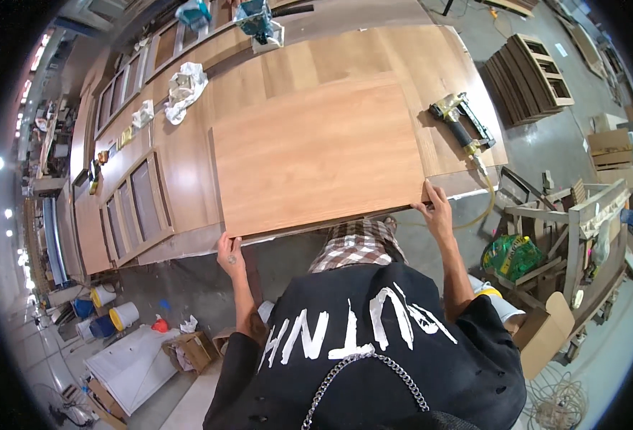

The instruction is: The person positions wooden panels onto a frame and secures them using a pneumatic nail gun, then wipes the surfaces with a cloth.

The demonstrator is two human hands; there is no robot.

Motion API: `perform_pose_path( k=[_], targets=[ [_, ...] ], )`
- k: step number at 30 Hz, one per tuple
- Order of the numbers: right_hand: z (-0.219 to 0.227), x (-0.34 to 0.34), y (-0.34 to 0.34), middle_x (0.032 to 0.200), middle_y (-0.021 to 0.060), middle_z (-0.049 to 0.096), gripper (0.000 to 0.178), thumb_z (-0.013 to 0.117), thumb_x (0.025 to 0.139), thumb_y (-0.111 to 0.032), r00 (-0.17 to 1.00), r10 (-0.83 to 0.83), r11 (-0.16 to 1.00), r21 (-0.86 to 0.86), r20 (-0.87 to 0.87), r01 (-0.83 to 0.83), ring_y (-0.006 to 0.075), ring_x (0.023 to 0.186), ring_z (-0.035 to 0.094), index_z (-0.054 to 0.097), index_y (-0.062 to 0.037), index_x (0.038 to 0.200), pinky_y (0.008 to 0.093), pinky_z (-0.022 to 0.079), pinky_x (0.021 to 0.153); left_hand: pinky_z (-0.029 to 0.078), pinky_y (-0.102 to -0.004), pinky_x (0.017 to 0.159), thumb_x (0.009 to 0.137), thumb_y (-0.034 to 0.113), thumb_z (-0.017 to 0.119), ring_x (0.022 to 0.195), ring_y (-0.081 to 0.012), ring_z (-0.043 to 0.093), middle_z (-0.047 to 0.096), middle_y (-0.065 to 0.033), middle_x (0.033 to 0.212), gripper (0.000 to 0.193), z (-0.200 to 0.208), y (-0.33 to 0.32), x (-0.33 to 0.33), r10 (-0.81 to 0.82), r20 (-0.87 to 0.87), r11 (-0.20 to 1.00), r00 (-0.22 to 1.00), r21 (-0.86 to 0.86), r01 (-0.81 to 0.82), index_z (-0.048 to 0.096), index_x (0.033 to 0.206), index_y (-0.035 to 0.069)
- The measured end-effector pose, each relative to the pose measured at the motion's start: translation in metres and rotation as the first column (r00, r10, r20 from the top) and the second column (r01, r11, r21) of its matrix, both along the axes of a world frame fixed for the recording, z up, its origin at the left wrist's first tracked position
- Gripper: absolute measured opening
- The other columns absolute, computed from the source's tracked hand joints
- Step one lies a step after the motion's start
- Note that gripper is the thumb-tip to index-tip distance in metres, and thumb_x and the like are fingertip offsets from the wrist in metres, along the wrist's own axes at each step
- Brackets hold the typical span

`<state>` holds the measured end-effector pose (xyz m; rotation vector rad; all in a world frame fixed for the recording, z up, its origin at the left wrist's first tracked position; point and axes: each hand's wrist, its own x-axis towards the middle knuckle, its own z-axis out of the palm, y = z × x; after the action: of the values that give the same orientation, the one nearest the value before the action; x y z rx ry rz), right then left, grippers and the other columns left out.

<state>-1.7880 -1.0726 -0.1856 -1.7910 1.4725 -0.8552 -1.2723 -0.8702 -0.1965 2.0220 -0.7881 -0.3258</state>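
Note:
A flat rectangular wood panel (316,154) lies on larger wood boards on the worktable, its near edge reaching the table's front. My left hand (231,255) grips its near left corner, fingers at the edge. At the near right corner my right hand (436,209) pinches the edge, thumb along the front and fingers on the side. The undersides of both grips are hidden. To the right of the panel, a nail gun (463,127) with a black handle rests on the boards, joined to a yellowish air hose (490,208).
Slatted wooden frames (138,208) lie at the left of the table, near crumpled white paper (185,92). A teal tool (253,20) stands at the far side. Stacked frames (528,79) and a wooden rack (567,215) stand on the floor to the right; buckets (123,315) at lower left.

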Motion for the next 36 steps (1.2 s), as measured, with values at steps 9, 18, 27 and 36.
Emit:
perform_pose_path(
  k=[9,18,27,36],
  targets=[
    [0.005,0.001,-0.003,0.096,0.0135,0.065,0.044,0.077,0.079,-0.014,0.996,-0.086,0.996,-0.001,-0.011,0.086,0.0224,0.079,0.065,0.062,-0.0023,0.119,0.0312,0.053,0.071,0.053,-0.0302,0.079,0.08,0.008,0.076,0.089,-0.0179,0.067,0.069,-0.0163,0.112,0.041,-0.017,0.016,0.038,-0.099,0.032,0.995,0.995,0.031,0.098,0.063,0.116,-0.007],
    [-0.006,0.008,0.011,0.098,0.0109,0.069,0.027,0.074,0.085,-0.014,0.973,-0.226,0.974,-0.019,0.055,0.228,0.0158,0.081,0.066,0.068,-0.0012,0.108,0.0274,0.054,0.072,0.053,-0.0323,0.079,0.079,0.01,0.077,0.089,-0.0241,0.069,0.069,-0.0178,0.107,0.031,-0.02,0.018,0.049,-0.188,0.226,0.968,0.956,0.205,0.141,0.069,0.107,-0.002],
    [-0.017,0.014,0.014,0.097,0.0107,0.069,0.024,0.075,0.083,-0.013,0.944,-0.311,0.947,-0.053,0.109,0.318,0.0138,0.081,0.065,0.069,0.0004,0.102,0.0262,0.054,0.071,0.055,-0.0281,0.07,0.077,0.003,0.078,0.079,-0.0163,0.069,0.072,-0.0157,0.096,0.028,-0.033,0.013,0.037,-0.056,0.231,0.998,0.971,0.05,0.046,0.069,0.101,-0.007],
    [-0.017,0.012,0.014,0.098,0.0095,0.069,0.024,0.076,0.083,-0.013,0.946,-0.303,0.95,-0.047,0.116,0.31,0.0125,0.081,0.064,0.069,0.0015,0.101,0.0251,0.053,0.072,0.054,-0.0268,0.075,0.075,0.005,0.08,0.081,-0.0167,0.07,0.073,-0.0151,0.092,0.027,-0.021,0.004,0.031,-0.017,0.145,0.996,0.989,0.09,0.003,0.071,0.098,-0.006]
  ],
)
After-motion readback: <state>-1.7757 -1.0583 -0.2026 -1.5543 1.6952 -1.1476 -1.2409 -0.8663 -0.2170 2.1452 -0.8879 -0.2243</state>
